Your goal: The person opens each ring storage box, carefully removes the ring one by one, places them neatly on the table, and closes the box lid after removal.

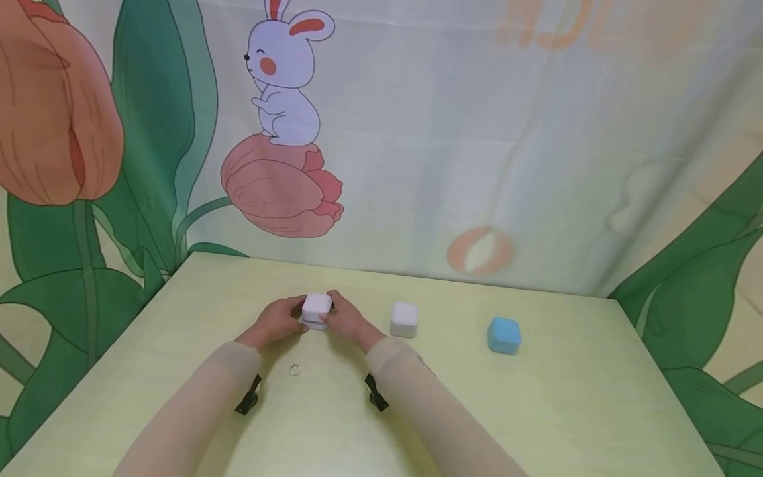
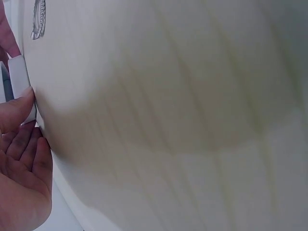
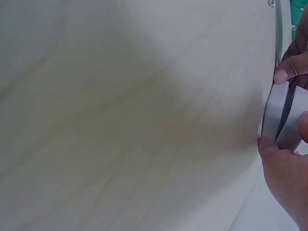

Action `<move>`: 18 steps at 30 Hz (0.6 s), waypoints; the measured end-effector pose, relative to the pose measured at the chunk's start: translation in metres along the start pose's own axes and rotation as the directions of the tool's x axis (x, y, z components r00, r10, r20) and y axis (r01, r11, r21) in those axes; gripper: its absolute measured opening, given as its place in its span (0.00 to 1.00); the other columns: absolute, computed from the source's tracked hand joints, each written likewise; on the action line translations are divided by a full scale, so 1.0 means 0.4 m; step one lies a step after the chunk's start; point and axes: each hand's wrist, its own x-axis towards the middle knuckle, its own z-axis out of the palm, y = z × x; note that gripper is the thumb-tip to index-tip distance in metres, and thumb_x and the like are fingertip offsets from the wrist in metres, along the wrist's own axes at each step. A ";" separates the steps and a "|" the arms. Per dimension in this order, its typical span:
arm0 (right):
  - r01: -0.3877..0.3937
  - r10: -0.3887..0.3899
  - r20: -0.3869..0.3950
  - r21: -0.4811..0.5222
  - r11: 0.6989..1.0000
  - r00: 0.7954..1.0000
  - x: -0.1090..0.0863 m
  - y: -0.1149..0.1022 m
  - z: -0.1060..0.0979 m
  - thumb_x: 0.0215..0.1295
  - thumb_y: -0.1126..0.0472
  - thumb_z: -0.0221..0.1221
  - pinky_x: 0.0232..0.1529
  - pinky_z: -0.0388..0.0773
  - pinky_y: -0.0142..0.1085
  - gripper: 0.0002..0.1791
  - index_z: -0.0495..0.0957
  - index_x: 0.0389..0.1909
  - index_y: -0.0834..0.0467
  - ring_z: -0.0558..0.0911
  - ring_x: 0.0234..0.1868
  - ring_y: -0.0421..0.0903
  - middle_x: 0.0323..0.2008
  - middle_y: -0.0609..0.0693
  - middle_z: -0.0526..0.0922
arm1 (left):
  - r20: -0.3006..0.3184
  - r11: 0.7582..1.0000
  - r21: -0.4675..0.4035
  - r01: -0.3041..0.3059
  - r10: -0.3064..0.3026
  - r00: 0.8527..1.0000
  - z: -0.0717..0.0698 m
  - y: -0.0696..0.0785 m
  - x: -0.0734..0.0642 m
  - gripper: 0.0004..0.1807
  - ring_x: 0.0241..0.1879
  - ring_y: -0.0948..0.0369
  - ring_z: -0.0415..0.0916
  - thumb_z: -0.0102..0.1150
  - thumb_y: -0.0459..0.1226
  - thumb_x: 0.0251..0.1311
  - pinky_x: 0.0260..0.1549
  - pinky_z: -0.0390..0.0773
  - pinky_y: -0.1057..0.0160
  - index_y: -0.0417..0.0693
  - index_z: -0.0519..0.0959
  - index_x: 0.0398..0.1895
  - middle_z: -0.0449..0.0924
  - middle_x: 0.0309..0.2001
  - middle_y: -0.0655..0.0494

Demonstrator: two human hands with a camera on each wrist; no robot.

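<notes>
Overall, backdrop (image 1: pixel 417 146): one printed cloth hangs beyond the far edge of the work.
Desk (image 1: pixel 572 404): one pale yellow surface carries all the loose pieces.
Sleeves (image 1: pixel 187 404): two, pale, reach in from the near side.
Left hand (image 1: pixel 279 322): one of two; its fingers curl about the held box's left side, the thumb pressing the lower part (image 3: pixel 275 109).
Right hand (image 1: pixel 348 319): the other of two; its fingers pinch the right side, one at the lower part's corner, another against the upper part (image 3: pixel 291 126).
Held white box (image 1: pixel 316 309): one, in two parts, left of the desk's middle between both hands; a wedge-shaped gap divides the parts. Good handling here likely means bracing the lower part flat, levelling the upper part and moving it with even force, fingertips clear of the gap.
Second white box (image 1: pixel 404 319): one, just right of the right hand, untouched.
Blue box (image 1: pixel 504 335): one, farther right, well apart.
Black clips (image 1: pixel 378 399): two, one beside each sleeve.
Silver ring (image 2: pixel 42 17): one, lying nearer the wearer than the held box.
</notes>
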 end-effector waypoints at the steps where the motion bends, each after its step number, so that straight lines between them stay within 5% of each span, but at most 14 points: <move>1: 0.002 -0.002 0.000 -0.001 1.000 1.000 0.001 -0.001 0.000 0.74 0.67 0.53 0.75 0.67 0.51 0.26 0.63 0.70 0.69 0.72 0.71 0.58 0.71 0.67 0.72 | 0.000 1.000 0.001 -0.001 0.001 1.000 -0.001 0.000 0.000 0.39 0.74 0.36 0.64 0.64 0.30 0.60 0.74 0.64 0.39 0.29 0.62 0.74 0.67 0.72 0.30; 18: 0.027 -0.028 -0.011 -0.062 0.998 1.000 0.007 0.008 0.007 0.73 0.68 0.55 0.73 0.69 0.52 0.27 0.63 0.69 0.70 0.74 0.68 0.59 0.69 0.68 0.73 | -0.012 1.000 0.008 -0.013 0.014 1.000 -0.001 -0.003 0.003 0.38 0.73 0.36 0.65 0.65 0.30 0.57 0.73 0.66 0.39 0.29 0.65 0.72 0.69 0.70 0.30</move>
